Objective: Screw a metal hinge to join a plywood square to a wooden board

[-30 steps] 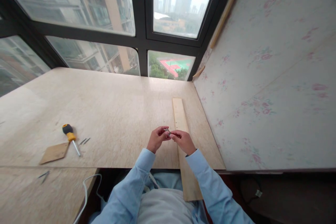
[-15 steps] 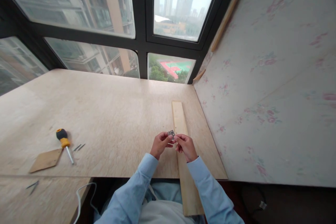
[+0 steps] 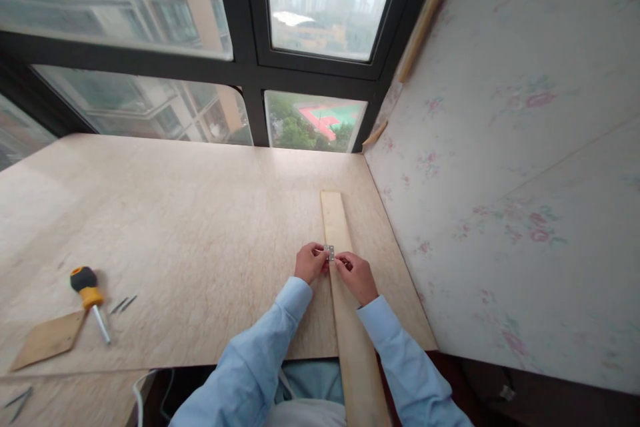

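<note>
A long narrow wooden strip [image 3: 334,213] lies lengthwise on the plywood table [image 3: 190,227], running from mid-table past the near edge. A small metal hinge [image 3: 329,251] rests on the strip between my two hands. My left hand [image 3: 310,262] pinches the hinge from the left with its fingers closed. My right hand [image 3: 356,275] pinches it from the right, also with fingers closed. Both sleeves are light blue.
A screwdriver [image 3: 90,292] with a yellow and black handle lies at the left, beside two loose screws [image 3: 123,305] and a small wooden piece [image 3: 49,340]. More screws [image 3: 17,399] lie bottom left. A flowered panel [image 3: 500,167] walls the right side. Windows stand behind the table.
Both hands have moved forward and down, bringing the hinge from the air onto the wooden strip. The camera has shifted to the right.
</note>
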Tool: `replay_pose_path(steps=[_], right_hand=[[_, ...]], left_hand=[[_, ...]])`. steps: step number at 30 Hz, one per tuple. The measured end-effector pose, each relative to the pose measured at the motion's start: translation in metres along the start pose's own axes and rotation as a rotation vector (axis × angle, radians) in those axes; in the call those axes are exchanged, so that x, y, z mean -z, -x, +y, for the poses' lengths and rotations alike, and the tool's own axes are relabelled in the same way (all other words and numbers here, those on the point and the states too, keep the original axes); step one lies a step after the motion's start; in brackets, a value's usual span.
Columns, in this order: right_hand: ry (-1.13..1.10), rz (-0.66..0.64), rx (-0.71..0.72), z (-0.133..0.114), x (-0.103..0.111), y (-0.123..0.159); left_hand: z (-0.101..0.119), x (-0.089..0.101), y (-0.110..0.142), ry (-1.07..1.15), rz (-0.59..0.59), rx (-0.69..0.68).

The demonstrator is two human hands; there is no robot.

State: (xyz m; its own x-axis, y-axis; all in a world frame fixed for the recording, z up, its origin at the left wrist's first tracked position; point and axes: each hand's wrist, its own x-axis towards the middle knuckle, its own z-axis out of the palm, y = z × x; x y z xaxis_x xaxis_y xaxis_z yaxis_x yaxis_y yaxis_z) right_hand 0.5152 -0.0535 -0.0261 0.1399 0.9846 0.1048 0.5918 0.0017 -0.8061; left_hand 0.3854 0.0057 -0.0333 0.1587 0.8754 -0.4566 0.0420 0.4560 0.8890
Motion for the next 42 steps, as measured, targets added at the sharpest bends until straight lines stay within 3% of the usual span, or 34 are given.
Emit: replay_pose_path(steps=[4,7,10,33,42], right_hand=[[0.108,0.068,0.139,0.005,-0.001,-0.003],[0.208,0.061,0.294,0.009,-0.003,-0.007],[0.273,0.068,0.363,0.014,-0.005,-0.01],[0.356,0.123,0.491,0.02,-0.008,-0.007],[0.321,0.113,0.47,0.021,-0.008,-0.008]], left_hand=[[-0.007,0.001,-0.001,0.027,0.017,-0.023],[-0.012,0.002,0.001,0.066,0.033,-0.021],[-0.014,0.002,0.003,0.076,0.037,-0.034],[-0.011,0.003,0.014,0.129,0.05,-0.023],[-0.013,0.001,0.017,0.112,0.082,-0.054]])
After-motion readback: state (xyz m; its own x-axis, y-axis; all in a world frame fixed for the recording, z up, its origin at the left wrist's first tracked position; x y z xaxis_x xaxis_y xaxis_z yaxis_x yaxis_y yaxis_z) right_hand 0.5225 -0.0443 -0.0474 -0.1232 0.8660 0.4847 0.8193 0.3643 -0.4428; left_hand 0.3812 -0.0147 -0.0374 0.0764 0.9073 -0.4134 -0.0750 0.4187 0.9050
